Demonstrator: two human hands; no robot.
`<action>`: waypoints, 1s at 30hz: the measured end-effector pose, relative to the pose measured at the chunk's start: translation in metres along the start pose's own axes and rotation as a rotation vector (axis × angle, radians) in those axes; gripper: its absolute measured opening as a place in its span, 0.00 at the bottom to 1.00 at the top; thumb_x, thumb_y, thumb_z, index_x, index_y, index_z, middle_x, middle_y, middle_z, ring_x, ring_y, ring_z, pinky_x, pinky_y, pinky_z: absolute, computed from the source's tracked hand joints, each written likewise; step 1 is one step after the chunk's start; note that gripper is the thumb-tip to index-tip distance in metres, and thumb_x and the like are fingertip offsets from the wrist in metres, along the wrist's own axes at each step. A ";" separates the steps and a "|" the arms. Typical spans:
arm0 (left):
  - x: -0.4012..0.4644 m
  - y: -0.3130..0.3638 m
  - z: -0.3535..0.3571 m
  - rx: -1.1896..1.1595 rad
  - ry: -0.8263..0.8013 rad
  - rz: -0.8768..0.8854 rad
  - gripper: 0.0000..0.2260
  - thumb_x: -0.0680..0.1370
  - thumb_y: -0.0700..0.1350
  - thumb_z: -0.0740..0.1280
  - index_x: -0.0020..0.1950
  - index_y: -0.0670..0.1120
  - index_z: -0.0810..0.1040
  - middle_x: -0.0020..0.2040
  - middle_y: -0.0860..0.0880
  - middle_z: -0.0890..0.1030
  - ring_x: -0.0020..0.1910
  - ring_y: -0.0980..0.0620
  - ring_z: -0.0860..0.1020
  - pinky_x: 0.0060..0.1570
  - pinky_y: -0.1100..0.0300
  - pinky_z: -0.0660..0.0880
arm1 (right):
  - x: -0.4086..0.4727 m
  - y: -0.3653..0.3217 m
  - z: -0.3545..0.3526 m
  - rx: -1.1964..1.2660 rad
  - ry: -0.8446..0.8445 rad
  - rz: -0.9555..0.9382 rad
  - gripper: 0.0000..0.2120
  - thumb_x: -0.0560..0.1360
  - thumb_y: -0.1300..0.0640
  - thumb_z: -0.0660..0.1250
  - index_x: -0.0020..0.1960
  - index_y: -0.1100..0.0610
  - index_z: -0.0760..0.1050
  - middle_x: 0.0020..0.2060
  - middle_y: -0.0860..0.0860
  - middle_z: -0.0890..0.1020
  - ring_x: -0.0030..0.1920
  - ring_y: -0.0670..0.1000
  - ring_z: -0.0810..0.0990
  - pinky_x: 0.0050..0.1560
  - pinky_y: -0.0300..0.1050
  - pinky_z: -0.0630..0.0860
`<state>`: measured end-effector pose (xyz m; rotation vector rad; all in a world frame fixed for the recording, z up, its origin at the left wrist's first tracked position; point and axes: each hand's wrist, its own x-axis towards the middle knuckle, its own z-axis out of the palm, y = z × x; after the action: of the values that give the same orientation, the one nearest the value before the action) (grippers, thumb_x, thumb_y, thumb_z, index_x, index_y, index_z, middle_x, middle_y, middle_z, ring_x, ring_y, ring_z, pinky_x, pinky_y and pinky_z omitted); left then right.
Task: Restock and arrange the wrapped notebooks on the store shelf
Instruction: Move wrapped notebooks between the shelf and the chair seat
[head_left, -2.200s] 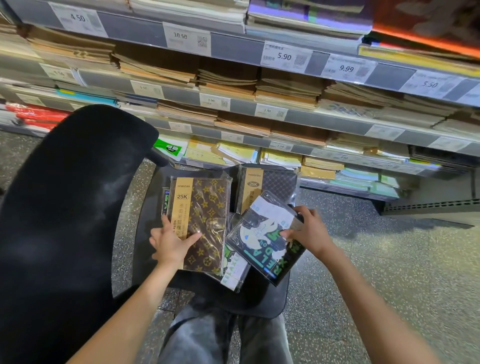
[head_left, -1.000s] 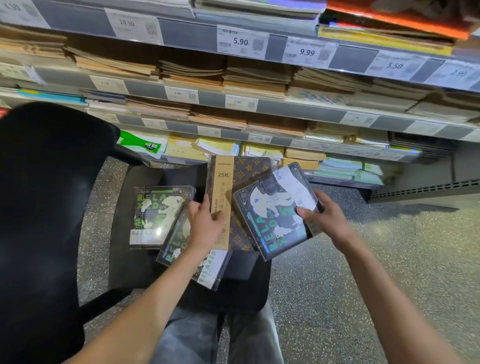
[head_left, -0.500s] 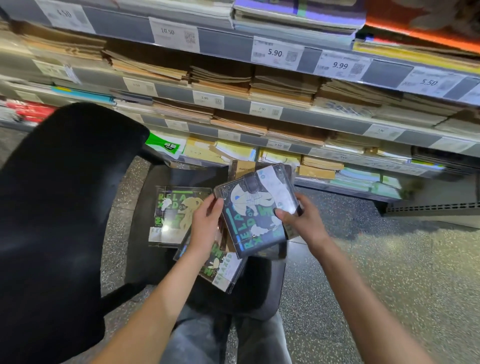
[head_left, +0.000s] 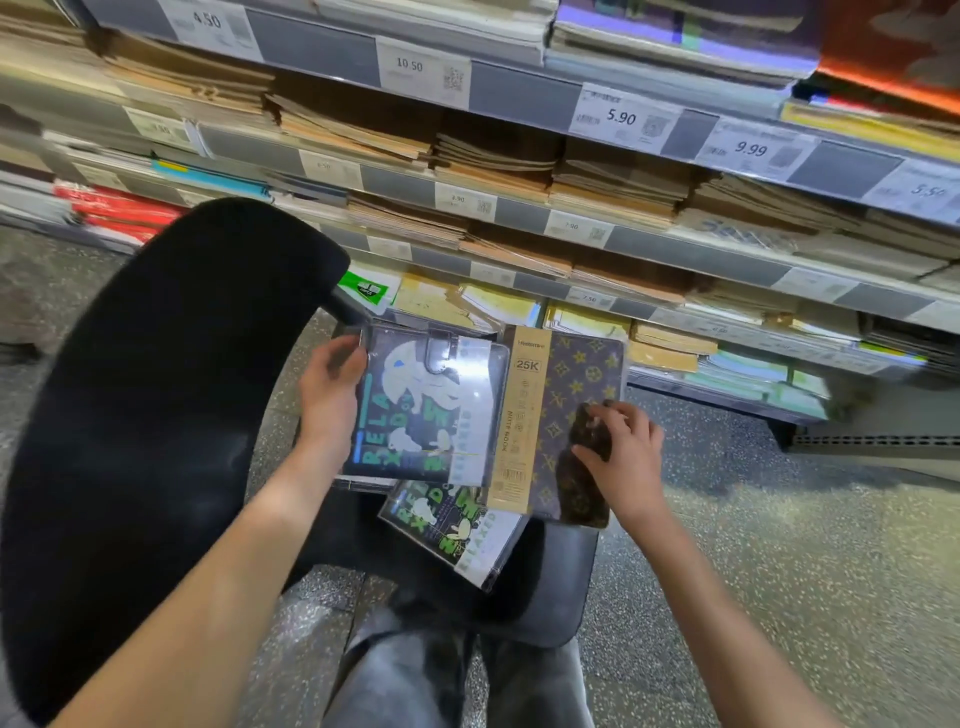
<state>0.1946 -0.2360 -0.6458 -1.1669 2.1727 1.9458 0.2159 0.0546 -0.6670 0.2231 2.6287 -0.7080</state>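
Wrapped notebooks lie on a black chair seat (head_left: 550, 587) in front of me. My left hand (head_left: 332, 389) grips the left edge of a dark cartoon notebook (head_left: 426, 410) with "RELAXED" lettering. To its right is a brown patterned notebook (head_left: 576, 379) with a tan "25K" band. My right hand (head_left: 618, 452) rests on its lower right part, fingers curled over the cover; whether it holds the cover I cannot tell. A second cartoon notebook (head_left: 457, 530) pokes out beneath both, tilted.
The chair's black backrest (head_left: 156, 415) fills the left. Store shelves (head_left: 519, 213) with price tags hold stacks of kraft and coloured notebooks ahead. The lowest shelf (head_left: 727, 364) sits just behind the chair. Speckled floor (head_left: 779, 571) lies to the right. My legs in grey trousers (head_left: 431, 675) are below.
The cartoon notebook has gone from my right hand to my left and now lies on the left. My right hand has dropped onto the brown notebook, now uncovered on the right.
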 end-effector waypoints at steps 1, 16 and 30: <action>0.006 0.003 -0.004 0.036 -0.005 0.032 0.05 0.80 0.41 0.62 0.54 0.44 0.73 0.46 0.47 0.79 0.45 0.49 0.78 0.42 0.59 0.74 | -0.002 0.001 0.001 0.001 -0.021 -0.001 0.25 0.72 0.55 0.71 0.67 0.52 0.70 0.67 0.54 0.66 0.64 0.58 0.60 0.66 0.51 0.60; 0.043 0.023 0.008 0.601 -0.362 0.272 0.09 0.81 0.42 0.59 0.52 0.43 0.79 0.50 0.48 0.80 0.45 0.53 0.77 0.46 0.59 0.69 | -0.008 0.005 0.014 0.172 -0.094 0.004 0.33 0.70 0.62 0.72 0.71 0.46 0.65 0.75 0.50 0.51 0.73 0.57 0.54 0.73 0.51 0.51; 0.065 -0.016 0.031 0.775 -0.560 0.280 0.11 0.79 0.39 0.62 0.59 0.44 0.80 0.58 0.47 0.80 0.55 0.51 0.77 0.51 0.60 0.71 | 0.001 0.030 -0.006 0.164 -0.015 -0.013 0.32 0.68 0.65 0.74 0.69 0.51 0.69 0.71 0.56 0.56 0.72 0.59 0.58 0.74 0.54 0.54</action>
<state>0.1414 -0.2418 -0.6963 -0.1840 2.4286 1.0578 0.2207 0.0830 -0.6756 0.2467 2.5612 -0.9275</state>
